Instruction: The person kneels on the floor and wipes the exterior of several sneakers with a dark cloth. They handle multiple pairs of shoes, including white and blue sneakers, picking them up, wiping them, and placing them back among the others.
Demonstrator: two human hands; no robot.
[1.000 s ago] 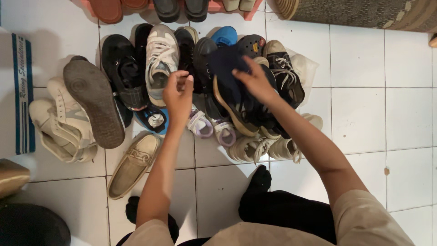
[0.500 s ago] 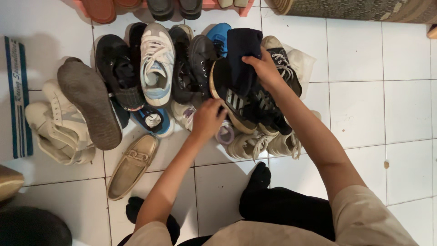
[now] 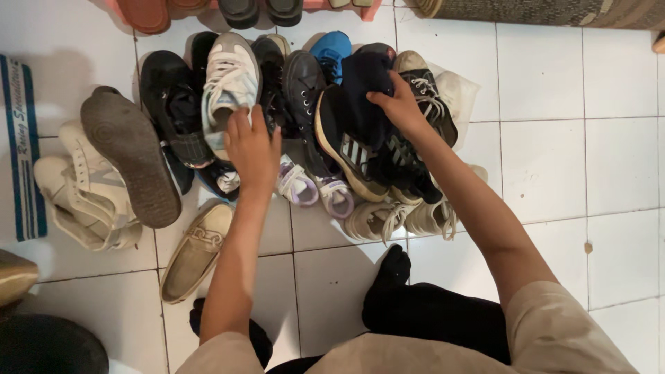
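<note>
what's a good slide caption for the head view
Left hand on a white sneaker, right hand holding a dark cloth over piled shoes.

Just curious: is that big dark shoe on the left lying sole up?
Yes, sole up: the dark shoe shows its grey tread, resting across a cream sneaker.

A dark navy cloth [image 3: 366, 83] hangs bunched and limp over the shoe pile, draped onto a black sneaker [image 3: 346, 149] with white side stripes and a tan sole edge, which lies tilted on its side. Just left, a white-and-grey laced sneaker [image 3: 228, 79] points away, upright among black shoes.
</note>
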